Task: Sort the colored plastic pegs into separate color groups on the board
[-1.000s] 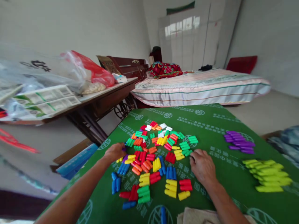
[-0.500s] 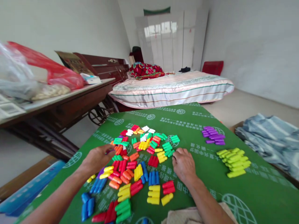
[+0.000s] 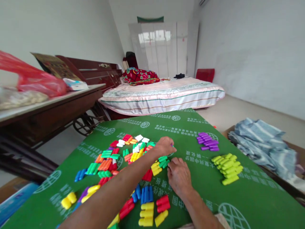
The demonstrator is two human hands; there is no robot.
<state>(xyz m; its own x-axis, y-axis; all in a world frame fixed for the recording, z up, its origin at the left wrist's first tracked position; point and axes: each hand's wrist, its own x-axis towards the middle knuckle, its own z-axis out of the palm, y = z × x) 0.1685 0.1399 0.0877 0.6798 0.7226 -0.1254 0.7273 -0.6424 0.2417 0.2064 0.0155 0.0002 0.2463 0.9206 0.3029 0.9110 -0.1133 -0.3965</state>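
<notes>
Noted glossy, round-tipped plastic pegs [image 3: 133, 156] scattered in mixed colours over a green printed cloth [image 3: 190, 124]. Saw left hand [image 3: 164, 146] pinching a small purple peg [image 3: 172, 145], near the purple pile [image 3: 208, 141]. Saw right hand [image 3: 178, 175] lying flat, fingers loosely together, by green pegs [image 3: 164, 161]. Logged lime pile [image 3: 227, 165] alongside, striped bed [image 3: 162, 93] behind.

Looks like a home bedroom: bed [image 3: 166, 95] with striped cover, glossy white wardrobe [image 3: 164, 47] behind it, dark wooden side table [image 3: 54, 108] alongside.

Striped bed [image 3: 164, 95], white wardrobe [image 3: 164, 47], crumpled blue cloth [image 3: 262, 140]
</notes>
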